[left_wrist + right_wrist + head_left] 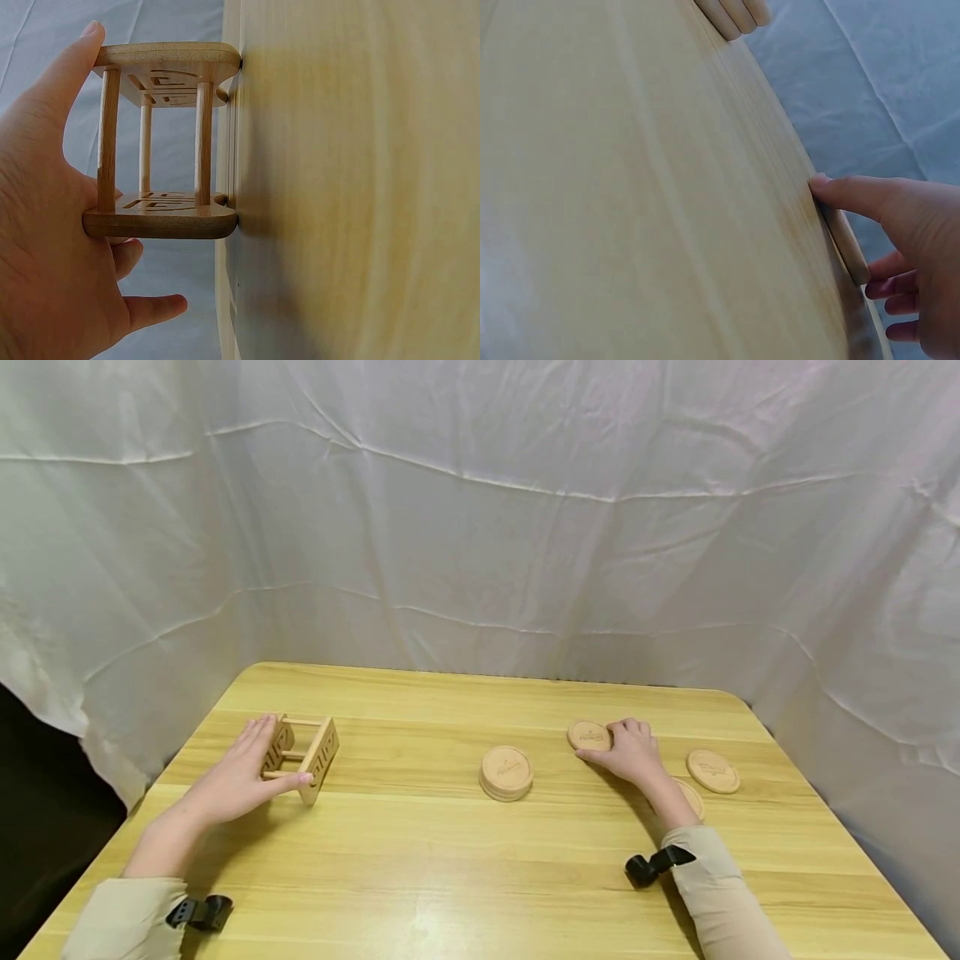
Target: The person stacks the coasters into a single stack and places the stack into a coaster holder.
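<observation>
Coasters [713,772], round and wooden, lie from the middle to the right of a wood-grained table [420,868], and a wooden rack [324,756] stands near its left side. Behind hangs a pale, creased curtain [480,552], its top cut off by the head view; a dark patch [45,785] at lower left there cannot be made out. The table's near edge is out of frame. Both sleeves [123,918] are cropped at the bottom, each with a black camera [202,912] near the cuff.

The left hand [234,777] grips the rack, thumb against one side panel and fingers at the other; the left wrist view hides some of those fingers behind the lower panel. Three rods show plainly there, while the cut-outs are too slanted to read.

The right hand [632,755] pinches one held coaster [589,736] by its rim, thumb and fingers at opposite sides. It appears edge-on in the right wrist view, its face hidden. Between the hands sits a stack [506,773], clipped in that same view, where three edges show.

Of the two loose ones at right, one is partly covered by the right forearm [669,803]. Engravings are too small to read.
</observation>
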`<action>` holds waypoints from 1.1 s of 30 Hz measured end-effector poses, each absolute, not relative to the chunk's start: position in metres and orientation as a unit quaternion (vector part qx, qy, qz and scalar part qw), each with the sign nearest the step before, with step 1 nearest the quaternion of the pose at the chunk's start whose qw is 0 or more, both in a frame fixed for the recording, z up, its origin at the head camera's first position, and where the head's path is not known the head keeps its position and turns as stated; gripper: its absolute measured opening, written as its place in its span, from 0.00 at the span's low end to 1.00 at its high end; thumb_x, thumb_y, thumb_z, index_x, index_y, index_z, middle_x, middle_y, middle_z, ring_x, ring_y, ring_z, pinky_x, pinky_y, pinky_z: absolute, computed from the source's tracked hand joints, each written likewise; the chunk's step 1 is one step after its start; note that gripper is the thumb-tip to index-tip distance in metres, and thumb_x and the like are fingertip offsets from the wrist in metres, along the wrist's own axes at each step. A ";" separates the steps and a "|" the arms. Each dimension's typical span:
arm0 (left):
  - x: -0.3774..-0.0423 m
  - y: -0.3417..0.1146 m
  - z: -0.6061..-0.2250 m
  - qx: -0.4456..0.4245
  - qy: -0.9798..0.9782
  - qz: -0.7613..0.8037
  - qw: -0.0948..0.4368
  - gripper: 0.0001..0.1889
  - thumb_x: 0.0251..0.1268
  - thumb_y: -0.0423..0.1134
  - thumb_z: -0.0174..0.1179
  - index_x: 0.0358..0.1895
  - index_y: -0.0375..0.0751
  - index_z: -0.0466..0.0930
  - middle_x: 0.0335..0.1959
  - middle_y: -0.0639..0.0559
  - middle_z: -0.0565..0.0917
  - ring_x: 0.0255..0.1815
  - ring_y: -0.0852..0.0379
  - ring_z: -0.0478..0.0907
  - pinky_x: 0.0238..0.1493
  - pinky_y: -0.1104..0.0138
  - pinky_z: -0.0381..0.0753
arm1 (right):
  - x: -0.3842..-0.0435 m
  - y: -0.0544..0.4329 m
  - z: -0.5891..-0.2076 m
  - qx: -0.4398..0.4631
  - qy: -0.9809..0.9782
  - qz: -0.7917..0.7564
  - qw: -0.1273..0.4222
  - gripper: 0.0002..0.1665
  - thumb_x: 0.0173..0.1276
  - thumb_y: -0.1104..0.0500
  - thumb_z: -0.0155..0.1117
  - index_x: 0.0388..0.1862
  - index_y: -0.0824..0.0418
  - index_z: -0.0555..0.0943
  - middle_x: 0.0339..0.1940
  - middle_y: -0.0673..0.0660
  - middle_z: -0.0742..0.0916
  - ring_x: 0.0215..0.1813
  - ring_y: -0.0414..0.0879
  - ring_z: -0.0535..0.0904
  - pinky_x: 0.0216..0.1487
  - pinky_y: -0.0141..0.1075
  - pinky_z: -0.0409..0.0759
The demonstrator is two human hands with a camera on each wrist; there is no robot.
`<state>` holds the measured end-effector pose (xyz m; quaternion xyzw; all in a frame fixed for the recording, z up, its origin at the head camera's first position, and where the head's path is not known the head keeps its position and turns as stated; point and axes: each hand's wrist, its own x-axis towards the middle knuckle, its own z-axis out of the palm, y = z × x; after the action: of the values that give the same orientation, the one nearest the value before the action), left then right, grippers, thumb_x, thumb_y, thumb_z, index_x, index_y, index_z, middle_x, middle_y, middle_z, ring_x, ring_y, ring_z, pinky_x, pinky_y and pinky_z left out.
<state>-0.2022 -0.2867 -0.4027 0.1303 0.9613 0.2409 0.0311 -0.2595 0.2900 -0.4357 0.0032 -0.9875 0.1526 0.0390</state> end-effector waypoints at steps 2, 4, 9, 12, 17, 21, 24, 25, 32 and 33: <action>-0.203 -0.287 -0.403 0.130 0.961 0.242 0.031 0.60 0.62 0.66 0.57 0.78 0.37 0.26 0.78 0.31 0.32 0.79 0.30 0.29 0.73 0.32 0.40 | -0.260 0.291 -0.437 0.005 -0.988 0.150 0.042 0.52 0.56 0.30 0.66 0.62 0.71 0.73 0.60 0.72 0.74 0.60 0.67 0.63 0.55 0.60 0.65; -0.203 -0.286 -0.403 0.131 0.961 0.242 0.031 0.60 0.61 0.66 0.57 0.78 0.37 0.26 0.78 0.31 0.32 0.78 0.30 0.30 0.73 0.32 0.40 | -0.260 0.293 -0.438 0.006 -0.988 0.150 0.045 0.52 0.56 0.30 0.66 0.62 0.71 0.73 0.59 0.71 0.74 0.60 0.67 0.63 0.56 0.60 0.65; -0.203 -0.284 -0.403 0.133 0.961 0.242 0.026 0.59 0.61 0.66 0.57 0.78 0.38 0.27 0.78 0.31 0.33 0.78 0.30 0.30 0.72 0.31 0.40 | -0.261 0.295 -0.439 0.006 -0.988 0.149 0.049 0.52 0.55 0.29 0.66 0.61 0.70 0.74 0.59 0.71 0.74 0.59 0.66 0.63 0.56 0.60 0.65; -0.204 -0.284 -0.403 0.133 0.961 0.241 0.024 0.59 0.61 0.66 0.57 0.78 0.38 0.27 0.78 0.31 0.33 0.79 0.30 0.31 0.72 0.31 0.41 | -0.261 0.295 -0.439 0.008 -0.988 0.148 0.051 0.53 0.55 0.29 0.66 0.62 0.70 0.73 0.59 0.72 0.75 0.59 0.67 0.63 0.56 0.60 0.65; -0.204 -0.283 -0.403 0.134 0.962 0.239 0.022 0.59 0.61 0.66 0.57 0.78 0.38 0.27 0.78 0.30 0.33 0.78 0.30 0.31 0.72 0.31 0.42 | -0.261 0.296 -0.439 0.010 -0.988 0.142 0.062 0.52 0.54 0.28 0.66 0.62 0.69 0.73 0.58 0.72 0.76 0.59 0.67 0.65 0.56 0.60 0.66; -0.204 -0.283 -0.403 0.133 0.961 0.241 0.023 0.59 0.61 0.66 0.57 0.78 0.38 0.27 0.78 0.30 0.33 0.78 0.30 0.30 0.73 0.32 0.41 | -0.261 0.295 -0.439 0.013 -0.988 0.138 0.072 0.51 0.54 0.29 0.66 0.60 0.69 0.73 0.57 0.72 0.77 0.59 0.67 0.66 0.56 0.60 0.66; -0.204 -0.283 -0.403 0.133 0.961 0.242 0.024 0.59 0.61 0.66 0.57 0.78 0.38 0.27 0.78 0.31 0.33 0.79 0.30 0.30 0.73 0.32 0.41 | -0.260 0.294 -0.438 0.014 -0.988 0.135 0.079 0.51 0.54 0.29 0.67 0.60 0.69 0.73 0.56 0.71 0.77 0.59 0.66 0.66 0.55 0.59 0.67; -0.204 -0.282 -0.403 0.133 0.961 0.242 0.024 0.59 0.61 0.66 0.57 0.78 0.38 0.27 0.78 0.31 0.33 0.79 0.30 0.30 0.73 0.32 0.41 | -0.260 0.293 -0.437 0.015 -0.988 0.134 0.082 0.51 0.54 0.29 0.67 0.59 0.69 0.73 0.56 0.71 0.77 0.58 0.66 0.66 0.54 0.59 0.67; -0.206 -0.282 -0.404 0.134 0.960 0.243 0.025 0.60 0.61 0.66 0.58 0.78 0.37 0.27 0.78 0.31 0.33 0.79 0.30 0.30 0.73 0.32 0.41 | -0.259 0.289 -0.434 0.015 -0.988 0.129 0.089 0.52 0.54 0.27 0.65 0.58 0.69 0.71 0.54 0.69 0.77 0.58 0.65 0.67 0.55 0.58 0.68; -0.206 -0.282 -0.404 0.134 0.961 0.243 0.024 0.60 0.61 0.66 0.58 0.78 0.37 0.27 0.78 0.31 0.33 0.79 0.30 0.30 0.73 0.32 0.41 | -0.259 0.289 -0.433 0.016 -0.987 0.131 0.090 0.52 0.54 0.28 0.65 0.59 0.69 0.71 0.54 0.69 0.77 0.58 0.65 0.67 0.55 0.59 0.68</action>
<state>-0.2060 -0.2823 -0.4038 0.1340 0.9605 0.2426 0.0244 -0.2591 0.2887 -0.4333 0.0162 -0.9872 0.1306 0.0898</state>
